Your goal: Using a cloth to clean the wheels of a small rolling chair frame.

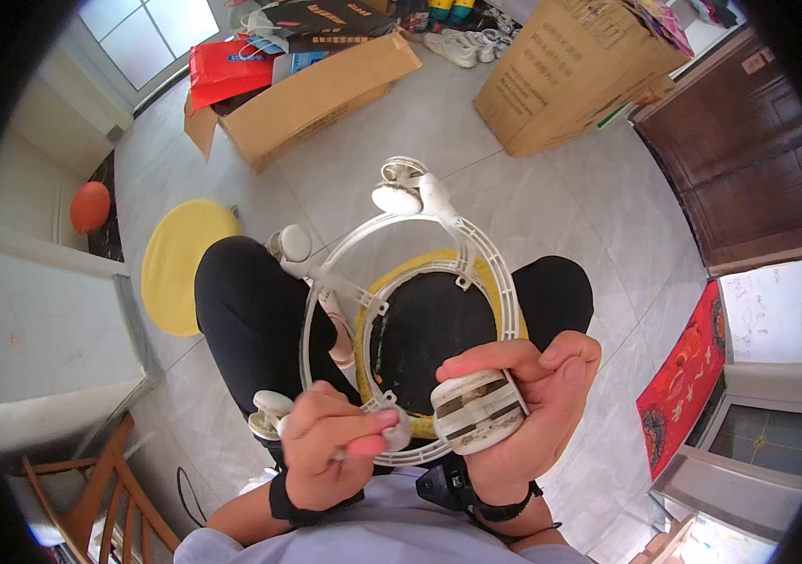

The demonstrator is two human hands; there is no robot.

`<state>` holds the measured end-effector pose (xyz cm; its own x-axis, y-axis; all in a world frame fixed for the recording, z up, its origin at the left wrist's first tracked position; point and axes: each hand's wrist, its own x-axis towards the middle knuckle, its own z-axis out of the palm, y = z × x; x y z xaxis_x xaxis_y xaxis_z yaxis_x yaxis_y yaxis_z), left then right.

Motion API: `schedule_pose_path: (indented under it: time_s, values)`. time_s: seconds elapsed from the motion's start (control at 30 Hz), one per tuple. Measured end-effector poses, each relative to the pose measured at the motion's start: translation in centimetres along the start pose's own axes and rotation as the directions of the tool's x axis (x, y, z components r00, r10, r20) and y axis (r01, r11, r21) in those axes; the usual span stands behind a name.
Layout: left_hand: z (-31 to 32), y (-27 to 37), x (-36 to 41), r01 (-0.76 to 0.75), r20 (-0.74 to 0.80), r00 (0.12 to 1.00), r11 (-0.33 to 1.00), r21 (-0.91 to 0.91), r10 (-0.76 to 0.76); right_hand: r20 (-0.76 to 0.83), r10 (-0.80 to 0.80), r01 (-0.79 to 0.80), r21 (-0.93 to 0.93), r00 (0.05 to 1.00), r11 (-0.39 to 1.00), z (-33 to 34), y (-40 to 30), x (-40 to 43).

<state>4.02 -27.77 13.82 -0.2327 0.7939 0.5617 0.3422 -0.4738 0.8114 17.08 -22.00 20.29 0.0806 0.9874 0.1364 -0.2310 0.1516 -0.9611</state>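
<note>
A round white plastic frame [508,296] with caster wheels, like an upturned baby walker base, rests over my lap. My right hand [556,416] grips a dirt-marked white caster wheel [477,412] at the frame's near right. Blurred, my left hand [327,444] pinches a small whitish piece [397,431], perhaps tissue or cloth, beside that wheel. Another twin caster [401,197] points up at the far side, and one more caster [295,243] sits at the left. Inside the frame, a yellow rim [492,278] surrounds a black round panel [432,338].
A yellow round stool [186,268] stands left of my knee, with an orange ball [90,208] beyond. Ahead are an opened cardboard box [316,102] with bags and a tall carton [570,77]. A wooden chair [101,486] is at the near left; a red mat [683,381] lies right.
</note>
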Motion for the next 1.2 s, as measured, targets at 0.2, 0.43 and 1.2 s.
schedule_pose_path:
  time_s: [0.2,0.43,1.2]
  values:
    - [4.5,4.7,6.9,-0.135,0.144,0.98,0.991,-0.007,0.134,-0.019,-0.021,0.017,-0.198,1.0,0.98,-1.6,0.3,-0.3]
    - [3.0,3.1,4.5,-0.271,0.262,0.931,0.962,0.031,0.254,0.068,0.005,-0.003,-0.023,0.998,1.0,-0.8,0.4,-0.7]
    - [0.2,0.7,0.1,-0.139,0.303,0.944,0.99,0.001,0.132,-0.001,0.069,-0.069,0.127,0.998,0.99,-0.9,-0.3,-0.1]
